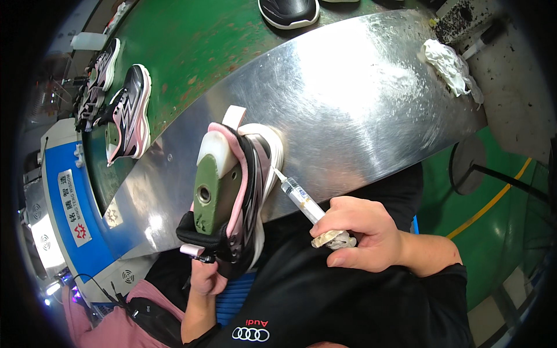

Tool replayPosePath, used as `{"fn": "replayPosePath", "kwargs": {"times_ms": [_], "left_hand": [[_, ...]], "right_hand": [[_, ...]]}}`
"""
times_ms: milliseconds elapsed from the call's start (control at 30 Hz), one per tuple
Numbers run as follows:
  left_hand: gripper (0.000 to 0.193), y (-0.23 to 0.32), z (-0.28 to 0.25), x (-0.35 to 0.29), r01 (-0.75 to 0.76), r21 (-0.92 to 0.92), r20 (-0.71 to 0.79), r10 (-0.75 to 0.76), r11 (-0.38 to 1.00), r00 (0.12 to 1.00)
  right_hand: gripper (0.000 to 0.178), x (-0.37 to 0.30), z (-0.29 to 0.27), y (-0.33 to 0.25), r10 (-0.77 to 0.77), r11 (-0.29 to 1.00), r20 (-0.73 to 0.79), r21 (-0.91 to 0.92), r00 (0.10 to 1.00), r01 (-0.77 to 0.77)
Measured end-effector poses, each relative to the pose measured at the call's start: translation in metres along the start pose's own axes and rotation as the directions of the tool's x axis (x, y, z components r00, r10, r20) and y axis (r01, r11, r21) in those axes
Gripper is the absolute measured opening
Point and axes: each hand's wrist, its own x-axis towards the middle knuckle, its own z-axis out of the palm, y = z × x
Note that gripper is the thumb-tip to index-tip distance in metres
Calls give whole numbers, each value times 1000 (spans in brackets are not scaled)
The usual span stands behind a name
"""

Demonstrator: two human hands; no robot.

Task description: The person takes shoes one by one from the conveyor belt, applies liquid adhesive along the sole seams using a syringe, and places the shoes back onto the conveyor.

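My left hand [208, 278] is closed around the lower front part of a black and pink sneaker [246, 191], its fingers partly hidden behind the shoe. The sneaker is tilted so its opening faces me, and a green and white shoe last [217, 185] sits inside. My right hand [365, 235] grips a clear syringe [303, 200], with the thumb and fingers around its plunger end. A whitish lump of material [335, 239] covers that end. The syringe's thin tip points at the pale midsole edge, touching it or very near; I cannot tell which.
Under the sneaker lies a shiny metal plate [360, 116]. Beyond it, a green belt [191, 52] carries a sneaker [130, 113] and others at left, plus a black shoe [288, 13] at the top. A crumpled white cloth [449, 66] lies far right. A blue panel [68, 200] stands left.
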Motion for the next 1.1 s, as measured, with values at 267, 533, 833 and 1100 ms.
{"fn": "replayPosePath", "kwargs": {"times_ms": [267,533,833,1100], "left_hand": [[82,-28,20,1,145,-207,126,-121,968,985],[81,-41,34,15,311,-359,321,-197,880,927],[53,-45,72,45,532,-355,503,-322,769,802],[44,-57,99,79,595,-248,658,-318,765,682]], "right_hand": [[36,-2,6,-10,-34,999,44,-32,998,35],[33,-9,2,-47,161,986,149,27,976,-167],[32,-29,-11,-100,195,980,205,-90,959,-180],[34,-51,-18,-131,159,966,184,-232,970,-114]]}}
